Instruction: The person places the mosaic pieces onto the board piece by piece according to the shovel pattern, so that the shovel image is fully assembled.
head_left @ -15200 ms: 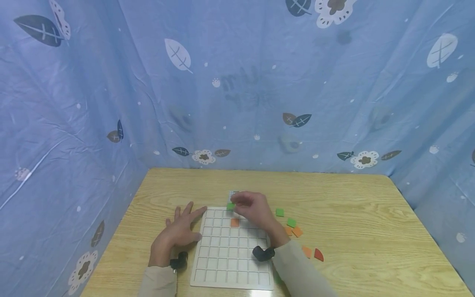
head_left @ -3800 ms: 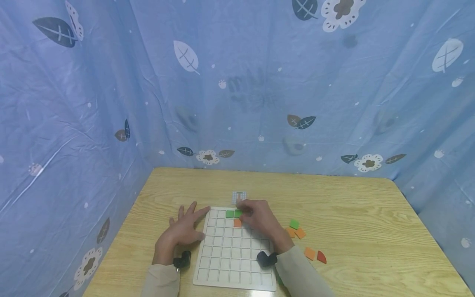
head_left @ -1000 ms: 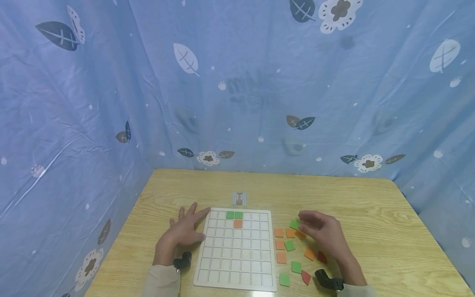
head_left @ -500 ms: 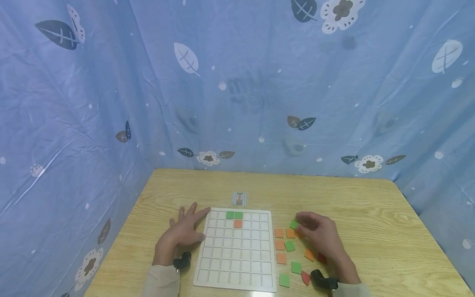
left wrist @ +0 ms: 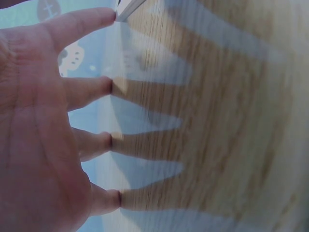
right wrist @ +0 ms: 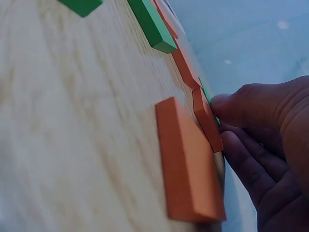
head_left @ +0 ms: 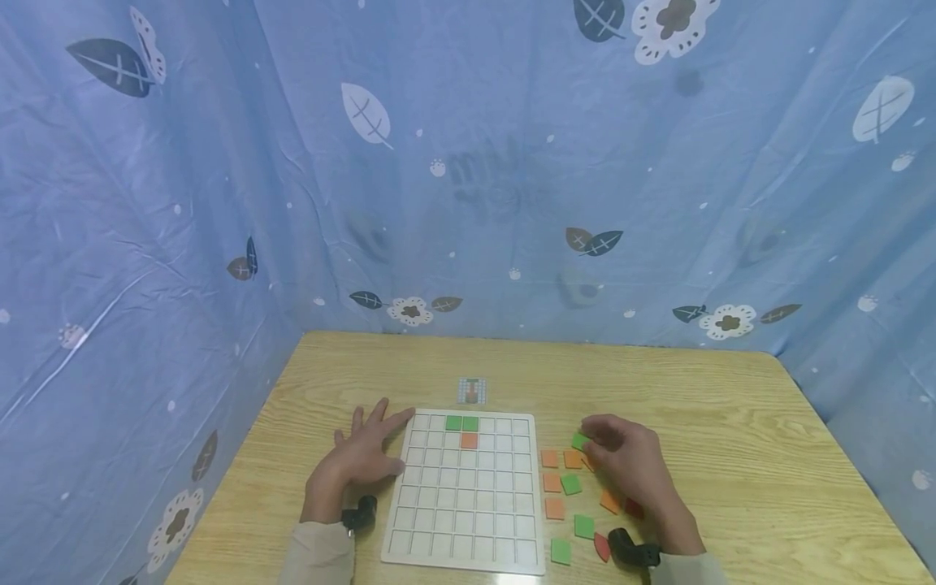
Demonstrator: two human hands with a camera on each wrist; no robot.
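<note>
The right hand (head_left: pixel 630 455) has its fingers and thumb bent round a green tile (head_left: pixel 579 441), and the thumb touches its edge. That tile lies on the table (head_left: pixel 658 382), right of the board (head_left: pixel 468 479). The left hand (head_left: pixel 363 452) holds nothing; its fingers are spread wide, tips on the table, with the first finger at the board's far left corner.

What is new is that the right hand has gone from the board to the loose pieces. It has let go of the second green square (head_left: pixel 470 424), which now sits in the far row, just right of the first green square (head_left: pixel 453 423). An orange square (head_left: pixel 470 441) sits just nearer than the second one. So three pieces are in, and the work seems to be at getting another.

Other green, orange and red pieces (head_left: pixel 602 548) lie close by. A small picture card (head_left: pixel 471 392) lies past the board's far edge.
</note>
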